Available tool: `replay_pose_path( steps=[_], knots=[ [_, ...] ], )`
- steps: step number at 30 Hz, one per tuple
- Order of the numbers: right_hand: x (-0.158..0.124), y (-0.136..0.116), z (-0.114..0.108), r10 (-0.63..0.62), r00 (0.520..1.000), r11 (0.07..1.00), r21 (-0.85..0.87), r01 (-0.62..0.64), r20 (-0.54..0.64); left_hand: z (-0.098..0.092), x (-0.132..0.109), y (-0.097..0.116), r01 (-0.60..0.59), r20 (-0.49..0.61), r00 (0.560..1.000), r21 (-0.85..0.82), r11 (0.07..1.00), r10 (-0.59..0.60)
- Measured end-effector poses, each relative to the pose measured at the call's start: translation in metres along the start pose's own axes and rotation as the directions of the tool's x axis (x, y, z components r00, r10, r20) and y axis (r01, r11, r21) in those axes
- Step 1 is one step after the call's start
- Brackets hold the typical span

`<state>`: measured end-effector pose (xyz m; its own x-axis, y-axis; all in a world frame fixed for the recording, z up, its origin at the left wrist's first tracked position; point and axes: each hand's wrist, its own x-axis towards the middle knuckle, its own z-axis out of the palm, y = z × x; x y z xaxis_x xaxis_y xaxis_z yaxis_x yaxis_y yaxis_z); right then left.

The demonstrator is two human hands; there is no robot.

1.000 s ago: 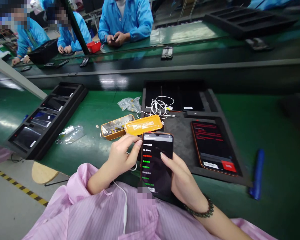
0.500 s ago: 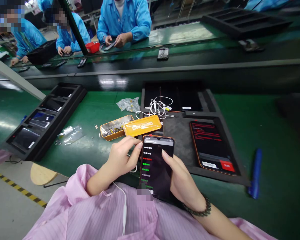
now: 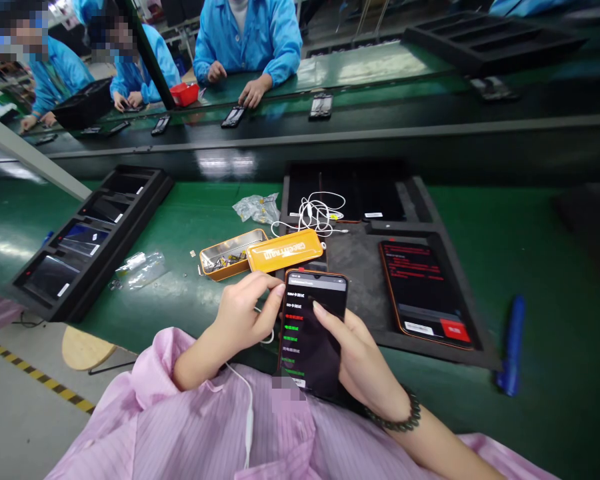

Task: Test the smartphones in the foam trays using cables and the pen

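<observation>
My right hand (image 3: 375, 367) is wrapped round the right side of a smartphone (image 3: 310, 357) with an orange edge, its thumb over the lit screen. The screen shows a dark list with white, red and green lines of text. At the phone's upper left edge, the thumb and forefinger of my left hand (image 3: 247, 307) are pinched together; what is between them is too small to make out. A white cable (image 3: 250, 420) runs down my front from near the left hand. Just beyond the hands, an open orange tin (image 3: 230, 267) holds small parts, with its orange lid (image 3: 286, 251) leaning beside it.
A black foam tray (image 3: 355, 280) holds several phones, one with red text (image 3: 420, 287). Another phone tray (image 3: 93, 240) lies left. Near the tin are a coiled white cable (image 3: 313, 212) and plastic bags (image 3: 257, 209). A blue pen (image 3: 511, 347) lies right. Co-workers in blue (image 3: 247, 40) sit across the conveyor.
My right thumb has slid left across the phone's screen. My left hand keeps its place. Across from me, a co-worker has put a phone down on the belt.
</observation>
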<state>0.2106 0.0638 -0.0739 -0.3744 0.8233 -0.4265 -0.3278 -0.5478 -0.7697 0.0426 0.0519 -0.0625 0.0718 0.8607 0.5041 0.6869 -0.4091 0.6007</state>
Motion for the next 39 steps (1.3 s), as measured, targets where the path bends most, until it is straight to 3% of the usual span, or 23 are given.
replay_pose_path(
  steps=[39],
  knots=[
    [-0.0001, -0.0004, 0.0000, -0.031, 1.000, 1.000, -0.005, 0.031, -0.004, 0.0008, -0.0006, -0.0015, 0.003, 0.014, 1.000, -0.006, 1.000, -0.003]
  ],
)
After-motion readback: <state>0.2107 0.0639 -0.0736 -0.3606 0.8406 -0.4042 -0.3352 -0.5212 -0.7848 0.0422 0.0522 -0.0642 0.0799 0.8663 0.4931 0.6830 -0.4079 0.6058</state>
